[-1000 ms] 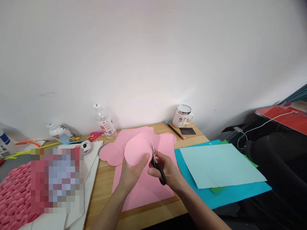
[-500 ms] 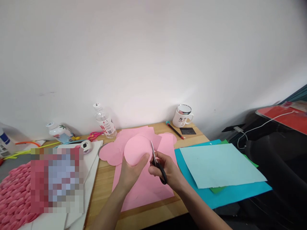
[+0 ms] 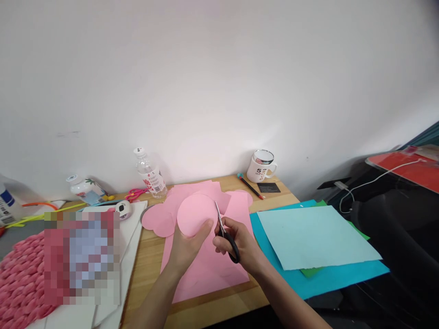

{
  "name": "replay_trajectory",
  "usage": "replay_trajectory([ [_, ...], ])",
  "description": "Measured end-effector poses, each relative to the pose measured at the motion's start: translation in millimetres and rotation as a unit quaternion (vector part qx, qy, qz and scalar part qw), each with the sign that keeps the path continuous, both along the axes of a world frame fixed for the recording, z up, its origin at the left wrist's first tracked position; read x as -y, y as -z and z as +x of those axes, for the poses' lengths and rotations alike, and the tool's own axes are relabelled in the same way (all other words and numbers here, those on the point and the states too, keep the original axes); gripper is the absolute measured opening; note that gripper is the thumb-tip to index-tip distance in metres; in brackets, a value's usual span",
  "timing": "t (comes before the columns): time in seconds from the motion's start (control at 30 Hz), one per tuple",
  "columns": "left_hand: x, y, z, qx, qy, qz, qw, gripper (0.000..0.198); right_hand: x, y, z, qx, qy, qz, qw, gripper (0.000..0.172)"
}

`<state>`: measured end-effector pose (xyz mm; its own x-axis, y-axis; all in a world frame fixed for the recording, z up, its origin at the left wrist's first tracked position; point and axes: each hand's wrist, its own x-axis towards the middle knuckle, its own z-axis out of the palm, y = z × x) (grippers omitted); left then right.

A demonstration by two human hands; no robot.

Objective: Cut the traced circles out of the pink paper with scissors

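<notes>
My left hand [image 3: 187, 249] pinches a rounded piece of pink paper [image 3: 195, 214] and holds it up above the desk. My right hand [image 3: 242, 244] grips black-handled scissors [image 3: 226, 233], whose blades touch the right edge of that piece. Under both hands lies a large pink sheet [image 3: 206, 269] on the wooden desk [image 3: 151, 256]. More pink cut-outs [image 3: 158, 219] lie just behind and to the left.
Pale blue [image 3: 315, 235], teal and green sheets are stacked at the right. A white mug [image 3: 261, 167], a pencil [image 3: 251, 186] and a small black card stand at the back, with a plastic bottle [image 3: 149, 173], pink scissors [image 3: 136, 194], white foam boards [image 3: 132, 228] and pink knit [image 3: 20, 283] at the left.
The scissors' blades have crept a little up and left along the edge of the rounded pink piece. Both hands stay almost where they were.
</notes>
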<state>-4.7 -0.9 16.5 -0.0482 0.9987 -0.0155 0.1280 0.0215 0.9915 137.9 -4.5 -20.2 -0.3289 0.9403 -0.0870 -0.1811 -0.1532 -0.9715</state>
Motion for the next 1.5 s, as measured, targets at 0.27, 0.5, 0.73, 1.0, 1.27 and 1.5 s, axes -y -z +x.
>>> replay_trajectory([
  [0.27,-2.3,3.9,-0.1,0.005,-0.012,0.015,1.000,0.029,1.0,-6.3,-1.1,0.025,0.018,-0.017,0.999,0.032],
  [0.5,-3.2,6.7,-0.7,0.018,-0.014,0.036,0.999,0.029,-0.1,-1.7,0.1,0.022,0.019,-0.026,0.999,0.032],
  [0.73,-5.2,13.2,0.6,0.024,-0.040,0.028,0.999,0.032,3.1,-5.4,-3.8,0.022,0.029,-0.040,0.999,0.035],
  [1.0,-5.0,6.9,-1.6,-0.028,-0.011,0.001,1.000,0.035,-1.5,0.0,1.2,-0.018,0.008,0.000,1.000,0.038],
  [1.27,-3.9,3.9,-3.7,-0.033,0.021,0.017,0.999,0.031,-2.4,-4.3,2.3,-0.016,0.000,0.006,1.000,0.040],
  [1.5,-5.6,2.2,-5.8,-0.027,0.043,0.033,0.998,0.025,-2.2,-3.8,3.5,-0.018,-0.004,0.003,1.000,0.039],
])
